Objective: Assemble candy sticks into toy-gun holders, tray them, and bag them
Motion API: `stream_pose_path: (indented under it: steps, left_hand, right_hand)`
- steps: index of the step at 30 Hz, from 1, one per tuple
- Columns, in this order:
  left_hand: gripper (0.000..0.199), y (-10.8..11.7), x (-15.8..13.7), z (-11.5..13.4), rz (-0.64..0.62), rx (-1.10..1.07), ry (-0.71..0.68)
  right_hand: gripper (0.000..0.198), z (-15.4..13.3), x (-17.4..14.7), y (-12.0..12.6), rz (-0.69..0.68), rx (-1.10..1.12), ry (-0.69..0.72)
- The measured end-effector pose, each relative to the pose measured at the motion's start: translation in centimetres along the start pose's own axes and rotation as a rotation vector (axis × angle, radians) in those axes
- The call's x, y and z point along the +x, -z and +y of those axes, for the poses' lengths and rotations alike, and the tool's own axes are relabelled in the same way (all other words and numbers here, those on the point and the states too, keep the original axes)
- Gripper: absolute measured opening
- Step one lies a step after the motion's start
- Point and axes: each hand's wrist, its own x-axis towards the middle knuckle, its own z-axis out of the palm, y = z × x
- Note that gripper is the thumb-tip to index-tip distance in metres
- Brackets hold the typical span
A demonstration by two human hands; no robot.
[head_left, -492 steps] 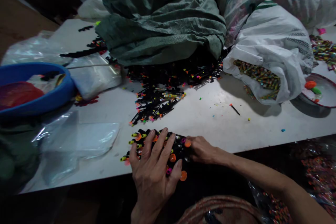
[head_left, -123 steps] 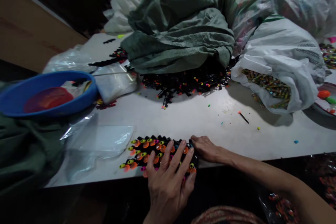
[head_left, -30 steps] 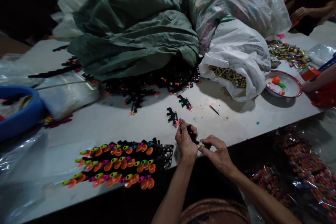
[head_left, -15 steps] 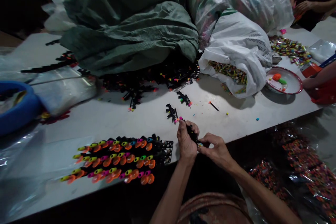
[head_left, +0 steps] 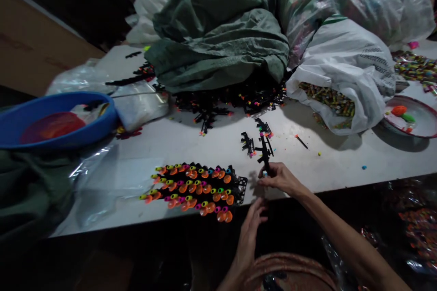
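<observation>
My right hand (head_left: 279,178) is closed around the lower end of a small black toy gun (head_left: 264,152), which points up and away from me above the table edge. Below it my left hand (head_left: 251,219) is held at the table's edge with its fingers extended and nothing in them. To the left of both hands lie rows of black toy guns (head_left: 191,186) with orange suction cups and yellow, pink and green tips. Two more toy guns, one nearer (head_left: 247,143) and one farther (head_left: 262,126), rest on the white table just beyond.
A green sack (head_left: 218,50) covers a heap of black toy guns (head_left: 205,113). An open white sack (head_left: 341,68) holds small colourful pieces. A red-rimmed bowl (head_left: 423,132) stands at right, a blue basin (head_left: 102,120) at left. One thin dart (head_left: 301,141) lies on the table.
My left hand has let go of the toy gun and dropped toward me. The right hand now holds the gun alone, raised slightly. The view has turned left.
</observation>
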Motion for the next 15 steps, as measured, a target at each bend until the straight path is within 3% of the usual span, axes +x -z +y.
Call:
stream_pose_path:
  steps: [3, 8, 10, 12, 15]
  left_hand:
    - [0.048, 3.6, -1.8, -1.4, 0.015, 0.156, 0.0]
    - [0.041, 7.8, -1.5, -0.4, 0.447, 0.025, -0.129]
    - [0.041, 8.8, -0.6, 0.8, 0.585, -0.097, -0.243]
    - [0.041, 9.3, 0.4, 2.1, 0.69, -0.177, -0.392]
    - [0.042, 9.2, 2.1, 3.5, 0.711, -0.263, -0.454]
  right_hand:
    - [0.023, 0.9, 2.6, -1.9, 0.046, -0.094, 0.025]
    - [0.007, 1.9, 4.2, -2.8, 0.003, -0.391, 0.19]
    - [0.002, 1.7, 4.1, -2.6, -0.068, -0.598, 0.261]
    - [0.011, 1.4, 3.8, -2.7, -0.145, -0.8, 0.309]
    - [0.023, 1.6, 3.4, -3.3, -0.17, -1.032, 0.305]
